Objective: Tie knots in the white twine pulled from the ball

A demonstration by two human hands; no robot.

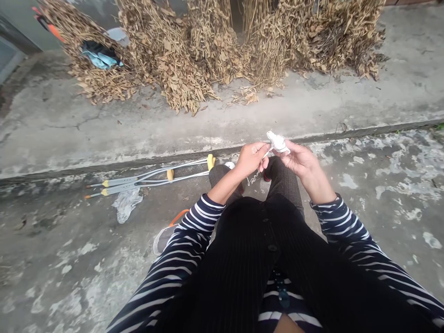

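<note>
Ground: gray concrete floor (69,277) with pale patches all over. A long dark crack line runs across it from side to side.
Dry plants: big heaps of brown dry stalks and leaves (208,51) stand far off at the top, along a wall.
Person: sits on the ground, looking down at their own lap. Dark clothes, and sleeves with dark and white stripes.
Crutches: two gray metal crutches (149,178) with yellow parts lie flat on the ground, to the left of the knees.
Cloth in the plants: a blue and black bundle (100,55) sits in the left heap.
Plastic bag: a clear crumpled bag (126,203) lies just below the crutches.
Left hand: the left hand (251,157) is up over the knees. Its fingers are pinched together on a thin white string (256,175) that hangs down.
Right hand: the right hand (300,159) is beside it, close but not touching. Its fingers are closed on the small white thing.
Small white thing: a little white crumpled piece (277,141) sticks up from the right fingertips, between the two hands, above the knees. I cannot tell what it is.
</note>
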